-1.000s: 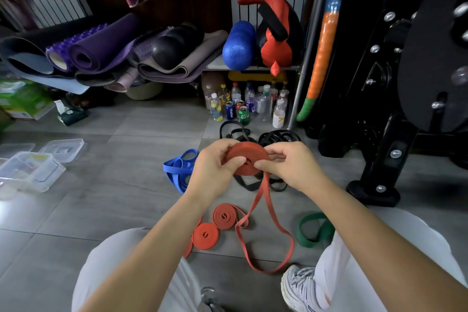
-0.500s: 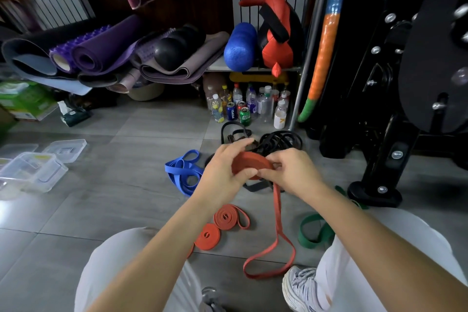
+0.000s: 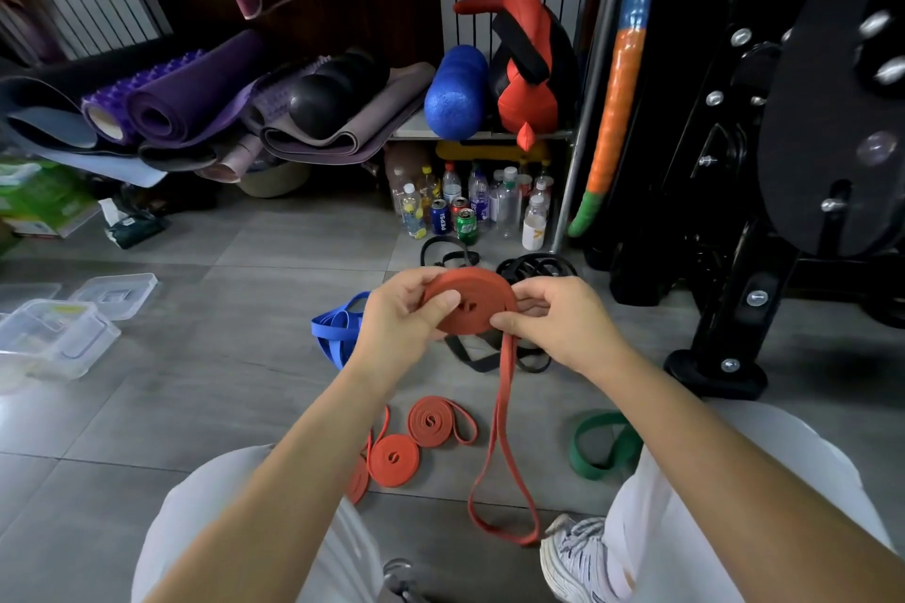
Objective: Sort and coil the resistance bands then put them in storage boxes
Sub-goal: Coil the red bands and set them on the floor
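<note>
Where the two hands meet above the tiled floor (image 3: 196, 382), a flat, matte orange-red band (image 3: 470, 304) is wound into a tight round disc. The left hand (image 3: 396, 323) grips the disc, thumb pressed on its face and fingers curled behind. The right hand (image 3: 563, 323) pinches the rim where the unwound tail leaves. That tail (image 3: 504, 455) hangs below the hands as a long narrow loop, its lower end beside a white shoe (image 3: 578, 558).

Below the left hand, two coiled red bands (image 3: 394, 460) lie flat on the floor, close together. A loose green band (image 3: 605, 450) lies below the right hand. A crumpled blue band (image 3: 335, 333) sits just left of the left hand, partly hidden by it. Tangled black bands (image 3: 534, 267) lie beyond the hands, partly hidden by them. Bottles and cans (image 3: 465, 206) stand further beyond.

Well to the left of the left hand stand clear plastic boxes (image 3: 59, 338) with a loose lid (image 3: 115, 294) alongside; contents cannot be determined.
</note>
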`<action>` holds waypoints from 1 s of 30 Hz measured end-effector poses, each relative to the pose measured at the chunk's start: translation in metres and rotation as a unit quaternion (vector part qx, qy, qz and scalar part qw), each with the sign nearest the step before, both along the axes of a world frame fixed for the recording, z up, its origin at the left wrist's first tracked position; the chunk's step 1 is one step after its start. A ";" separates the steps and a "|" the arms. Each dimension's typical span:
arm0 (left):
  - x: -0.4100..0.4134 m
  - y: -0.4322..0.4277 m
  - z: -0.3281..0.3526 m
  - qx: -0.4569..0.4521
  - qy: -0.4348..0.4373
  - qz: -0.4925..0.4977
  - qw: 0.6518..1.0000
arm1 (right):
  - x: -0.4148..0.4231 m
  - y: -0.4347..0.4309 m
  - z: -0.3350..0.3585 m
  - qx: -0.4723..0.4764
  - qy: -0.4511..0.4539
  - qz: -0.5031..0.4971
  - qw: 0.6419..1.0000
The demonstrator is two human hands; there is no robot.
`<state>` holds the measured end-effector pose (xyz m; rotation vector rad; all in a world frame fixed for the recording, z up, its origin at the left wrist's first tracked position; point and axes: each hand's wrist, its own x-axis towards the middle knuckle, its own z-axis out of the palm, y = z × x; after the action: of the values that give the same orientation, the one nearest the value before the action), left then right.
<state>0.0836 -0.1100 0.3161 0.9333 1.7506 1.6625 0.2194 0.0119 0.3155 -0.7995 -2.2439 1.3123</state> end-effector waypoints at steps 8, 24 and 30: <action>0.000 -0.002 0.003 0.037 -0.215 -0.050 0.975 | -0.004 -0.004 -0.002 -0.075 0.086 0.034 0.993; 0.000 -0.004 -0.011 -0.120 0.388 0.002 0.914 | -0.003 -0.003 -0.011 0.107 -0.079 0.018 0.991; 0.000 -0.002 -0.001 -0.060 0.235 0.028 0.970 | -0.002 0.000 -0.004 0.065 0.002 0.008 0.998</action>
<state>0.0839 -0.1124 0.3147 1.3104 2.1725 1.4252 0.2178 0.0121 0.3117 -0.7323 -2.3091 1.1604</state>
